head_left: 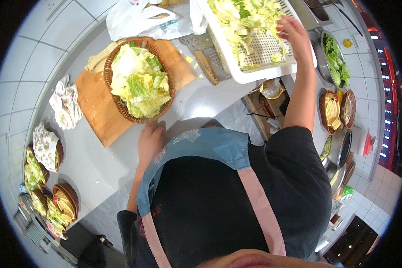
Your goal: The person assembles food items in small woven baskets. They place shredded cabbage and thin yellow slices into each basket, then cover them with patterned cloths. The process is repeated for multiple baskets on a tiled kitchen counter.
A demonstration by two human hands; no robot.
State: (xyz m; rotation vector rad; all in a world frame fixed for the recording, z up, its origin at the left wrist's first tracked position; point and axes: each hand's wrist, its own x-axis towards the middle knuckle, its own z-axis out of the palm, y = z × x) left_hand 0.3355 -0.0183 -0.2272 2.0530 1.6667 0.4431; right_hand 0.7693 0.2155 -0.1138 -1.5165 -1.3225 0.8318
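Note:
My right hand [295,36] reaches over the right side of a white plastic crate [259,77] with a slotted bottom. Its fingers are somewhat spread, close to the chopped pale green leaves [245,24] inside. My left hand [151,137] is closed at the near end of an oval brown wicker basket [169,91]; whether its fingers grip the rim I cannot make out. Cut leafy cabbage [140,85] heaps above the basket's edge. The basket stands on a wooden cutting board [98,117].
A cleaver [205,66] with a wooden handle lies between board and crate. White plastic bags [156,22] are behind the board, a crumpled cloth [65,102] to its left. More baskets [66,201] line the far left; a metal bowl of greens [335,60] stands right of the crate.

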